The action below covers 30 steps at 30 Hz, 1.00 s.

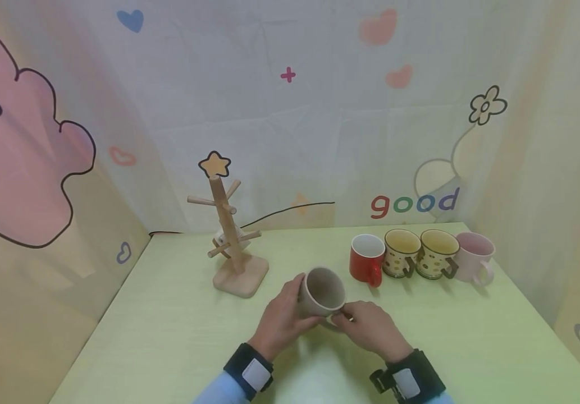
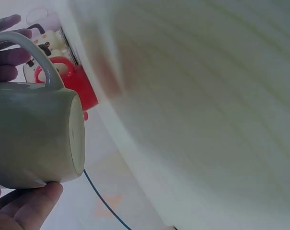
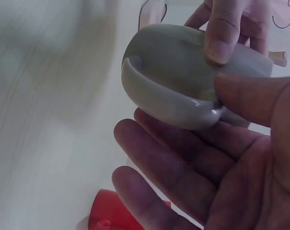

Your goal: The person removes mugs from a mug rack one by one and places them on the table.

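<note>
A plain grey-beige mug [image 1: 323, 292] is held above the table between both hands, its mouth tilted toward the head camera. My left hand [image 1: 284, 314] grips its body from the left, thumb at the near side. My right hand [image 1: 370, 328] is at the handle; in the right wrist view, the thumb [image 3: 250, 98] presses near the handle [image 3: 168, 93] and the fingers lie beneath it. In the left wrist view the mug's flat base [image 2: 77, 136] shows. To the left stands a wooden mug tree [image 1: 229, 230] with several pegs; a whitish object [image 1: 223, 238] is partly hidden behind its post.
At the back right a red mug [image 1: 366, 261], two yellow-rimmed patterned mugs [image 1: 400, 252] and a pink mug [image 1: 473, 261] stand in a row. The pale green table [image 1: 168, 336] meets a printed curtain [image 1: 269, 140] behind.
</note>
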### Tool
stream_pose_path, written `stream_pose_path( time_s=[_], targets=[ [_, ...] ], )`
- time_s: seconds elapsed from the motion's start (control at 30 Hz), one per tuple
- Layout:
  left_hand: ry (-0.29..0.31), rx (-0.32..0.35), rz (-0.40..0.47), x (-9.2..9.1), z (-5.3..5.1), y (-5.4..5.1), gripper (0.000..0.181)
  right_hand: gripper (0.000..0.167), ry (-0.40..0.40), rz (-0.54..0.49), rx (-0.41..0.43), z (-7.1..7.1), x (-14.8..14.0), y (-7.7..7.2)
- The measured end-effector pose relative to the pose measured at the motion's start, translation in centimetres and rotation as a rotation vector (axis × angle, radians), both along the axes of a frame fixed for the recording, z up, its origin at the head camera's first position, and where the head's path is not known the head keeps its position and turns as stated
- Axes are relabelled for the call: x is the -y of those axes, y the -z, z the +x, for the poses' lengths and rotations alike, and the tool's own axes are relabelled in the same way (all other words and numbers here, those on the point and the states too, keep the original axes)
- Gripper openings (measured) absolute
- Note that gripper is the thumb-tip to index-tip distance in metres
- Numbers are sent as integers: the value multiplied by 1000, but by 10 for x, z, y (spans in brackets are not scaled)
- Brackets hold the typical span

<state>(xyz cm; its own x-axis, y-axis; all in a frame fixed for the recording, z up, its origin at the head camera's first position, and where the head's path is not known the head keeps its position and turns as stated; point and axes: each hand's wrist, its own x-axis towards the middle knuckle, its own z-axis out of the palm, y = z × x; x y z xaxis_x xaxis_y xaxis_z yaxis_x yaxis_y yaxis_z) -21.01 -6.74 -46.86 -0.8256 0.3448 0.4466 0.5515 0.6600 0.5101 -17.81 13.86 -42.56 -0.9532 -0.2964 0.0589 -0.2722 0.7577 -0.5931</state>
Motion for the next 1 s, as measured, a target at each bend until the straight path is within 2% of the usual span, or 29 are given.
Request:
stream_pose_path(
  time_s=[0.27,0.53,0.8,1.0],
  targets=[
    [21,-31,13,-4,2,-2,94,12,-15,-29,-18,-1,0,4],
    [28,-25,4,-4,2,-5,94,11,14,-132,59,-1,0,7],
    [20,-26,-16,-3,1,-5,93,8,39,-88,21,0,3,8],
    [-16,35,-110,-3,2,-10,90,16,55,-46,12,2,3,5]
  ],
)
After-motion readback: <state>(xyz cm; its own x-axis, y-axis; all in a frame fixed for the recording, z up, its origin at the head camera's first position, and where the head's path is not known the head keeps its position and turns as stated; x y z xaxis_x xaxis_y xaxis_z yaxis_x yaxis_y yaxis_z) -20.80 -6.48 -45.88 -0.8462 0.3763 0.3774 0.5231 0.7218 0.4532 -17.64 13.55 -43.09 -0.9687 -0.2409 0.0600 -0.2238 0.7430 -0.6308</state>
